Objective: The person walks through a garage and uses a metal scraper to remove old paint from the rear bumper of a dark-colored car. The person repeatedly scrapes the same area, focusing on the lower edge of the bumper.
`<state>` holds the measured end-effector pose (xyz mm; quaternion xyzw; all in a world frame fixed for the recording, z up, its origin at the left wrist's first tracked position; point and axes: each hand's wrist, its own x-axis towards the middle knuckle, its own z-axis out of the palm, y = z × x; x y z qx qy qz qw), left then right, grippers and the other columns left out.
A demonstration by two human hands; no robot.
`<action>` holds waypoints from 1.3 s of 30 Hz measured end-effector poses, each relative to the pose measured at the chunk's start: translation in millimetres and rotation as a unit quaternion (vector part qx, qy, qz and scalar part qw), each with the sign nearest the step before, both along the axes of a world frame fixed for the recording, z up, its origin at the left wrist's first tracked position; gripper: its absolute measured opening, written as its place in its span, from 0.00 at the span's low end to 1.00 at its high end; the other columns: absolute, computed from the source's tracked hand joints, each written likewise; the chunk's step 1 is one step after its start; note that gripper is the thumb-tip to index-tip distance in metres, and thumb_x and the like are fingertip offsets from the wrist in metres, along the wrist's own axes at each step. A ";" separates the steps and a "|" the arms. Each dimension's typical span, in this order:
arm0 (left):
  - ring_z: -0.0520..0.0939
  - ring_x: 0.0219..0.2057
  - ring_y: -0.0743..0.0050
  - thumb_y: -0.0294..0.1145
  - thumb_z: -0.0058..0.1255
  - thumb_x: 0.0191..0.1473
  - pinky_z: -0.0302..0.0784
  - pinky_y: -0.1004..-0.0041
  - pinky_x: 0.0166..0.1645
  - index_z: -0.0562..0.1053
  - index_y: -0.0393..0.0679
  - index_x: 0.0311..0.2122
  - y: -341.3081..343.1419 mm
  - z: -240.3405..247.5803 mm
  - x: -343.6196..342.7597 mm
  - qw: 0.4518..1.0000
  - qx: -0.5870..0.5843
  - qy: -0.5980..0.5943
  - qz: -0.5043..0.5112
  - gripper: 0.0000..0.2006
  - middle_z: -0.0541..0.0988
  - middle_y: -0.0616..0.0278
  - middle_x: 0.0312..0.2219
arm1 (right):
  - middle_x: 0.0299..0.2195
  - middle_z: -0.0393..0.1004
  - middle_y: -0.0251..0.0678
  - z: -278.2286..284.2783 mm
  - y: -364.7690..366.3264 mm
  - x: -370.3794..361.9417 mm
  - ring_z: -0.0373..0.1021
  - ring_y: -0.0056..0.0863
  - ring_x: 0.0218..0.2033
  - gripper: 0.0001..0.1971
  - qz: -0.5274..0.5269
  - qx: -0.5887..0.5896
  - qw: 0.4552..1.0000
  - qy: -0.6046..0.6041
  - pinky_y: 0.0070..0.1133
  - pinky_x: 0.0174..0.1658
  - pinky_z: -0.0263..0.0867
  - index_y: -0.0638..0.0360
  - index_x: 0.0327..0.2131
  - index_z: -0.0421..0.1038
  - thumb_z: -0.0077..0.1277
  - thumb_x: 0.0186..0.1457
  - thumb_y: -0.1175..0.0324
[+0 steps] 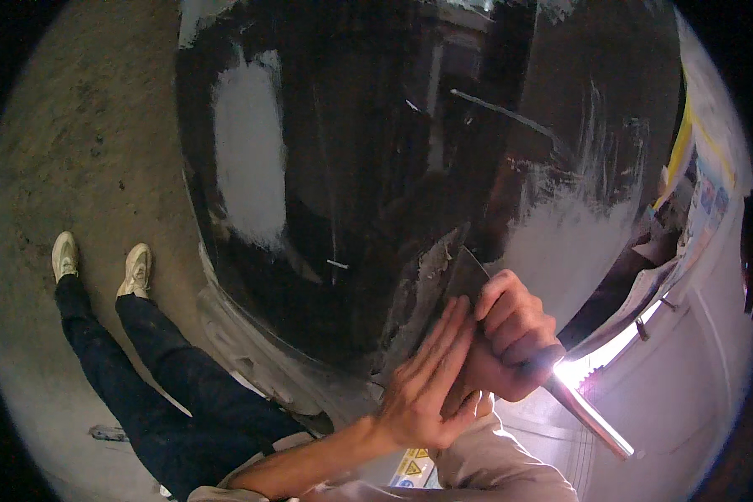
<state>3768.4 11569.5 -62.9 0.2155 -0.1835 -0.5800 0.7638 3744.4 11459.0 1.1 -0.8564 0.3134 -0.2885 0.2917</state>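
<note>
A large dark vehicle panel point(368, 167) with grey patches of filler fills the middle of the view. My right hand point(514, 335) is closed in a fist around a scraper point(464, 272), whose thin dark blade shows above the fingers against the panel. Its grip is hidden inside the fist. Beside it, my left hand point(431, 376) lies with straight fingers held together, their tips against the lower part of the blade. A rough grey smear point(418, 297) runs down the panel just left of the blade. From beneath the fist a shiny rod point(592, 418) slants down; whether it belongs to the scraper, I cannot tell.
Masking paper with yellow tape point(679, 155) lines the panel's right edge, and a pale body surface point(678, 376) lies beyond. At left, legs in dark trousers point(142, 368) and light shoes point(138, 269) stand on a brown floor point(100, 167). Bright light glares below the paper.
</note>
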 end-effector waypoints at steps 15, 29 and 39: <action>0.59 0.65 0.33 0.30 0.58 0.47 0.61 0.56 0.65 0.57 0.21 0.62 -1.8 -18.3 -1.7 1.000 0.006 -0.009 0.002 0.39 0.56 0.28 0.63 | 0.09 0.48 0.28 -21.0 -1.5 1.9 0.46 0.26 0.12 0.29 -0.026 -0.002 1.000 -0.001 0.28 0.23 0.49 0.53 0.12 0.45 0.37 0.67 0.59; 0.57 0.66 0.31 0.32 0.59 0.48 0.56 0.53 0.68 0.54 0.20 0.62 47.9 -2.5 -23.9 0.995 0.019 0.004 -0.099 0.41 0.55 0.26 0.63 | 0.09 0.47 0.28 0.2 42.9 -24.9 0.47 0.25 0.12 0.27 -0.134 0.074 0.986 0.064 0.28 0.23 0.51 0.54 0.12 0.45 0.41 0.63 0.61; 0.62 0.65 0.36 0.31 0.58 0.47 0.63 0.59 0.65 0.58 0.25 0.63 -12.4 -4.3 10.5 0.999 0.013 -0.026 0.020 0.39 0.58 0.31 0.63 | 0.09 0.48 0.27 -7.5 -9.8 12.3 0.47 0.25 0.12 0.30 -0.035 -0.020 0.999 -0.030 0.27 0.24 0.52 0.52 0.11 0.46 0.35 0.68 0.57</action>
